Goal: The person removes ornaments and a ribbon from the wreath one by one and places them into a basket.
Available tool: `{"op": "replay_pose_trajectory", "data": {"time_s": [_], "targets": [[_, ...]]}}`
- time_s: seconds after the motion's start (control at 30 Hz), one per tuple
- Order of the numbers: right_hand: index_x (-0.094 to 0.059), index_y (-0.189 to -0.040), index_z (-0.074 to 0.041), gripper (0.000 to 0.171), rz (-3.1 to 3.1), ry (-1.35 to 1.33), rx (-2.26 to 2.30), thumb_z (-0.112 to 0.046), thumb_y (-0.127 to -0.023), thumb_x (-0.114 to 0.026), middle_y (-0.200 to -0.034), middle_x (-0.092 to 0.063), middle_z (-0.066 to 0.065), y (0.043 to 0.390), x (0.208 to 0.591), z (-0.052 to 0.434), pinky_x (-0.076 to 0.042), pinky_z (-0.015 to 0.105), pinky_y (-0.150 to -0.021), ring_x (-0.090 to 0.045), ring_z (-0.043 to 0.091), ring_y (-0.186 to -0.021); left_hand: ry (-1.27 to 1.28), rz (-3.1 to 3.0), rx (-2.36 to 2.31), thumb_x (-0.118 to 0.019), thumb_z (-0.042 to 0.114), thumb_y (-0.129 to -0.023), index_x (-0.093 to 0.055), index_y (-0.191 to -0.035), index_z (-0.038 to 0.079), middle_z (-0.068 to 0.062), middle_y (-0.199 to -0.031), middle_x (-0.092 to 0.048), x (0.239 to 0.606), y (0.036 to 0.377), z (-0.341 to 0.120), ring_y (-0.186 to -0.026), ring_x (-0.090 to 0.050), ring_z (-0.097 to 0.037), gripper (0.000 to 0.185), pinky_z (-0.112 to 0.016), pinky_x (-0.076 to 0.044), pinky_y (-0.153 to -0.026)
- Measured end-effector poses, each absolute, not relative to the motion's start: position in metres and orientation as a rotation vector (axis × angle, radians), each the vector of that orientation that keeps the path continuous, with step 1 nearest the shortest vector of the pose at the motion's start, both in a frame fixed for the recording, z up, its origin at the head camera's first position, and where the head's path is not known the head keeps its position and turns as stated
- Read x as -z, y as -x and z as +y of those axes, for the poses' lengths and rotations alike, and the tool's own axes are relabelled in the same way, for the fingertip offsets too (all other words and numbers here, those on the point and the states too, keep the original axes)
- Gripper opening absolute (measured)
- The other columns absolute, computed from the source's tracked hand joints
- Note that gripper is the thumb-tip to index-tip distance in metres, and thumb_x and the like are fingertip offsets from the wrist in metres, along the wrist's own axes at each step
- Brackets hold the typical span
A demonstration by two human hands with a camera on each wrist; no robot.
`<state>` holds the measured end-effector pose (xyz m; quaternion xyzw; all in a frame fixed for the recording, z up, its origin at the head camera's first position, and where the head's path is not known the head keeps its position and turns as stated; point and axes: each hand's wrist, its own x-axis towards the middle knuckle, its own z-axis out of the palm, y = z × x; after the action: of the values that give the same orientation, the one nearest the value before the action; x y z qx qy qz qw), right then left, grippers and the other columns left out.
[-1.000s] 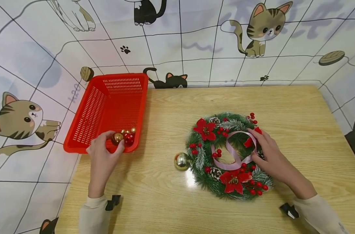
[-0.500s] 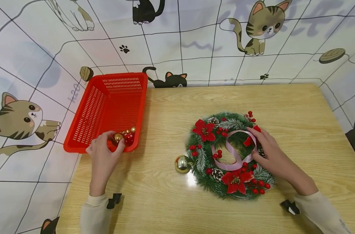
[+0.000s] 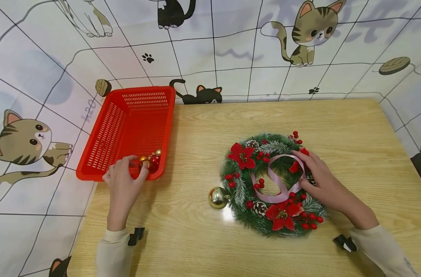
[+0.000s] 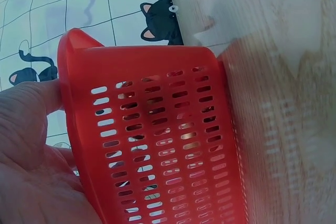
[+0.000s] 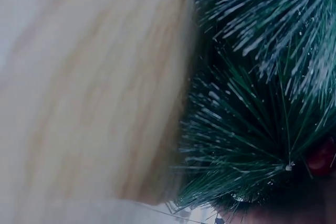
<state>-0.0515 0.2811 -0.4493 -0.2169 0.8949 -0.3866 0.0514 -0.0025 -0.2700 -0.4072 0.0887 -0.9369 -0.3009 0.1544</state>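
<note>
My left hand (image 3: 123, 182) reaches over the near wall of a red plastic basket (image 3: 170, 130), thumb and fingers spread apart. A gold bauble (image 3: 143, 159) lies by the thumb tip, beside a shiny red bauble (image 3: 154, 161); the hand partly hides them. My right hand (image 3: 322, 186) holds the right side of a green Christmas wreath (image 3: 238, 206), with the thumb towards its centre. The wreath bears red poinsettias (image 3: 281, 214), berries, pine cones and a looped pink ribbon (image 3: 274, 199). In the right wrist view, frosted needles (image 5: 236, 129) stand beside a blurred pale sleeve (image 5: 94, 98).
A larger gold bauble (image 3: 218, 197) sits at the wreath's left edge, on the wooden table (image 3: 182, 231). A small gold ball (image 3: 158, 152) lies inside the basket. A cat-printed sheet (image 3: 234, 46) bounds the table at the back and sides.
The gold bauble by my left thumb has shifted slightly right, away from the index finger. The wreath and the large gold bauble sit slightly further right and lower in the head view.
</note>
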Motion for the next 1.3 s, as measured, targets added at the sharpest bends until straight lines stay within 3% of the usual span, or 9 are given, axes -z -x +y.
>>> {"op": "replay_pose_trajectory", "data": {"time_s": [0.5, 1.03, 1.2, 1.3], "targets": [[-0.040, -0.169, -0.019, 0.090, 2.709, 0.722, 1.218, 0.004, -0.086, -0.067, -0.164, -0.039, 0.016, 0.055, 0.450, 0.285, -0.038, 0.076, -0.096, -0.036, 0.043, -0.144, -0.084, -2.527, 0.904, -0.077, 0.009, -0.097, -0.069, -0.124, -0.006, -0.025, -0.120, -0.071, 0.412, 0.001, -0.261, -0.115, -0.053, -0.045, 0.031, -0.062, -0.024, -0.098], [-0.040, -0.169, -0.019, 0.090, 2.700, 0.711, 1.225, 0.003, -0.086, -0.068, -0.165, -0.039, 0.017, 0.055, 0.453, 0.285, -0.037, 0.082, -0.096, -0.035, 0.047, -0.144, 0.243, -2.406, 0.934, -0.079, 0.008, -0.094, -0.071, -0.124, 0.000, -0.019, -0.122, -0.071, 0.418, 0.002, -0.246, -0.123, -0.054, -0.045, 0.032, -0.059, -0.026, -0.092], [-0.040, -0.169, -0.018, 0.090, 2.698, 0.713, 1.225, 0.004, -0.086, -0.069, -0.163, -0.041, 0.017, 0.056, 0.453, 0.284, -0.039, 0.080, -0.096, -0.037, 0.044, -0.142, 0.371, -2.382, 0.933, -0.076, 0.014, -0.095, -0.072, -0.123, 0.001, -0.016, -0.125, -0.070, 0.420, 0.001, -0.233, -0.129, -0.052, -0.045, 0.031, -0.064, -0.025, -0.094], [-0.039, -0.170, -0.019, 0.091, 2.690, 0.705, 1.226, 0.004, -0.087, -0.069, -0.164, -0.040, 0.017, 0.057, 0.452, 0.285, -0.038, 0.081, -0.096, -0.037, 0.044, -0.142, 0.438, -2.399, 0.964, -0.075, 0.018, -0.096, -0.072, -0.124, 0.001, -0.016, -0.127, -0.069, 0.420, 0.000, -0.223, -0.129, -0.051, -0.044, 0.032, -0.060, -0.028, -0.094]]}}
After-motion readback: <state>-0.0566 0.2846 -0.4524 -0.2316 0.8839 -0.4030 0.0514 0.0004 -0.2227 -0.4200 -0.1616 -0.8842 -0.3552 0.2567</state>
